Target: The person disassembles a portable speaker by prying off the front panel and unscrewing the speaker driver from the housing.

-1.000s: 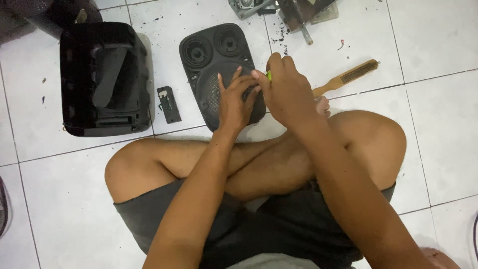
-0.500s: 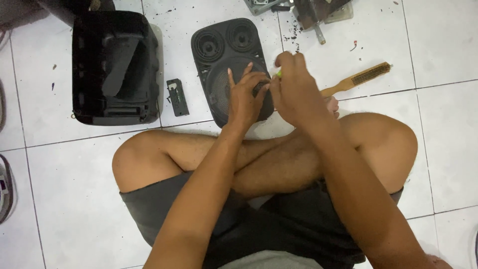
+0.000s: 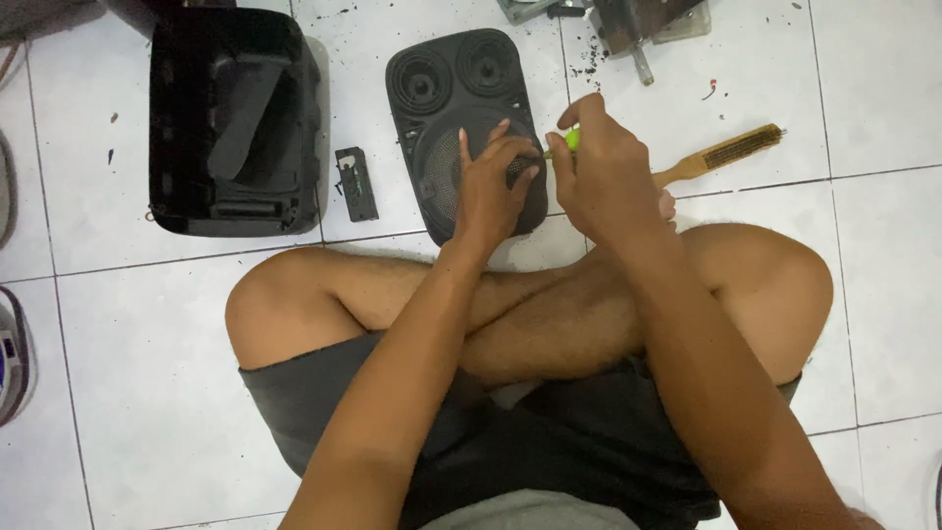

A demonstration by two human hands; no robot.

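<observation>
Hands at work over a black speaker front panel [image 3: 461,118] lying flat on the white tiled floor [image 3: 883,79], just beyond your crossed legs. Your left hand [image 3: 496,191] rests palm-down on the lower half of the panel, fingers loosely spread and lightly curled over the large round grille; it presses on the panel rather than closing around anything. Your right hand [image 3: 603,177] is closed in a firm fist around a green-handled tool [image 3: 569,142], only a sliver of the handle showing between thumb and forefinger; its tip points toward the panel's right edge, beside your left fingertips, and whether it touches there cannot be told. The panel's two small round openings sit at its far end, clear of both hands. To the left of the panel lies a small black rectangular part [image 3: 355,184], and further left stands the open black speaker cabinet [image 3: 235,118], hollow side up. A wooden-handled wire brush [image 3: 721,155] lies on the tiles to the right, its handle running behind your right hand. Dark specks of debris [image 3: 589,64] are scattered on the floor above the panel.
</observation>
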